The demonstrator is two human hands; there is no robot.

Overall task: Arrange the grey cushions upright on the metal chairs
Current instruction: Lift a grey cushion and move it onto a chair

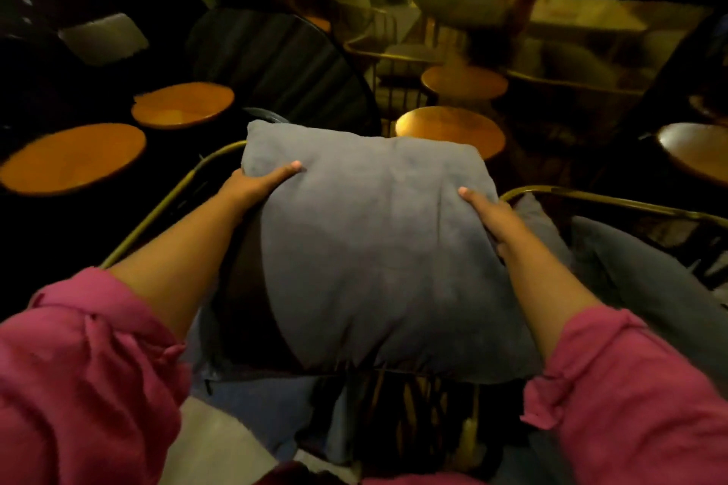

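A large grey cushion (378,248) fills the middle of the head view, tilted with its top edge away from me. My left hand (260,181) grips its upper left side and my right hand (492,217) grips its right side. It hangs over a metal chair with a brass-coloured curved frame (173,197). A second metal chair (614,203) stands to the right with another grey cushion (630,272) lying in it. More grey fabric (275,406) shows below the held cushion.
Round wooden stools stand around: two at the left (75,157) (183,104), one behind the cushion (449,128), one at the right edge (697,150). A dark round table (283,63) is behind. The room is dim.
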